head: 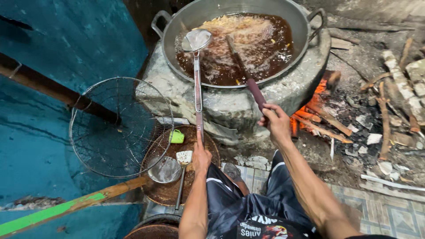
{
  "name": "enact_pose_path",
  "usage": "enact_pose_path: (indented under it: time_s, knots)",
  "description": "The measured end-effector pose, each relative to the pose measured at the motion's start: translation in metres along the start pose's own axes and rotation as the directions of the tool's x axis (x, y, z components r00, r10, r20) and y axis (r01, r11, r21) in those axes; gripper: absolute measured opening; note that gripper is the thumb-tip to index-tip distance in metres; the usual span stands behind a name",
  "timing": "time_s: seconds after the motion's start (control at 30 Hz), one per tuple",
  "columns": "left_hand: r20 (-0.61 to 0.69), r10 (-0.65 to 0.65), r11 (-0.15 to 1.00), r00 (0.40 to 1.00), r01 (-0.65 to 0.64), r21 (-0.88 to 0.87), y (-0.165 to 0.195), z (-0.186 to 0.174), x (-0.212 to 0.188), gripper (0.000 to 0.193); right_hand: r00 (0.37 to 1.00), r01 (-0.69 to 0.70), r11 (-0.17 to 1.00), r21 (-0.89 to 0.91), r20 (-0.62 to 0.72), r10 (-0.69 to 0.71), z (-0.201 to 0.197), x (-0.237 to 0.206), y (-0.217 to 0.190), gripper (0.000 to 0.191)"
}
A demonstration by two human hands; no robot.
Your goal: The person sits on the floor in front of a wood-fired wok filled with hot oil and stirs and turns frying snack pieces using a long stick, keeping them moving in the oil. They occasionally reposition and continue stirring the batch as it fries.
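Gripped tight, left hand (201,156) held a skimmer (197,40), right hand (275,121) a stirring stick (244,71); firewood (321,117) burned beside the oil-filled wok (177,31).

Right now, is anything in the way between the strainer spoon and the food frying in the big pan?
Nothing visible is. The left hand holds the strainer's long handle, and its mesh bowl sits over the near edge of the oil in the wok. The frying food floats just beyond it. The stick in the right hand dips in beside it, not between.
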State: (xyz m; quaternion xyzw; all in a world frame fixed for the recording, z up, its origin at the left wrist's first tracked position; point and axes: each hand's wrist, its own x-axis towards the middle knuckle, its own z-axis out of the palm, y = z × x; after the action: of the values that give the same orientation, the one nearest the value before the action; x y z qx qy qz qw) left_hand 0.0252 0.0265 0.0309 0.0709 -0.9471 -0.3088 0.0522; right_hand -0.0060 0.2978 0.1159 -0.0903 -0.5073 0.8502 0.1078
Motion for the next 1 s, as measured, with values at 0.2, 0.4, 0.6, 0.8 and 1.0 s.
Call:
enact_pose_path:
  time_s: [0.2, 0.4, 0.6, 0.8, 1.0]
  knots:
    - [-0.008, 0.014, 1.0, 1.0, -0.014, -0.019, -0.004, -0.001, -0.005, 0.102, 0.999, 0.026, 0.991, 0.135, 0.017, -0.029, -0.047, -0.07, -0.029, 0.02]
    - [-0.013, 0.035, 0.999, 0.999, -0.036, -0.036, -0.014, 0.005, -0.008, 0.103, 0.99, 0.104, 0.968, 0.229, 0.065, -0.121, -0.082, -0.127, -0.068, 0.023]
    - [-0.031, 0.04, 0.998, 0.999, -0.041, -0.038, -0.022, 0.012, -0.001, 0.1, 0.905, 0.278, 0.917, 0.285, 0.241, -0.35, -0.1, -0.156, -0.092, 0.029]
    - [-0.021, 0.029, 0.997, 0.999, -0.03, -0.066, -0.028, 0.021, 0.005, 0.098, 0.862, 0.447, 0.875, 0.185, 0.172, -0.477, -0.119, -0.164, -0.108, 0.038]
    - [-0.027, 0.035, 0.998, 0.999, -0.036, -0.049, -0.038, 0.033, 0.013, 0.098, 0.821, 0.528, 0.835, 0.152, 0.16, -0.548, -0.1, -0.129, -0.084, 0.027]
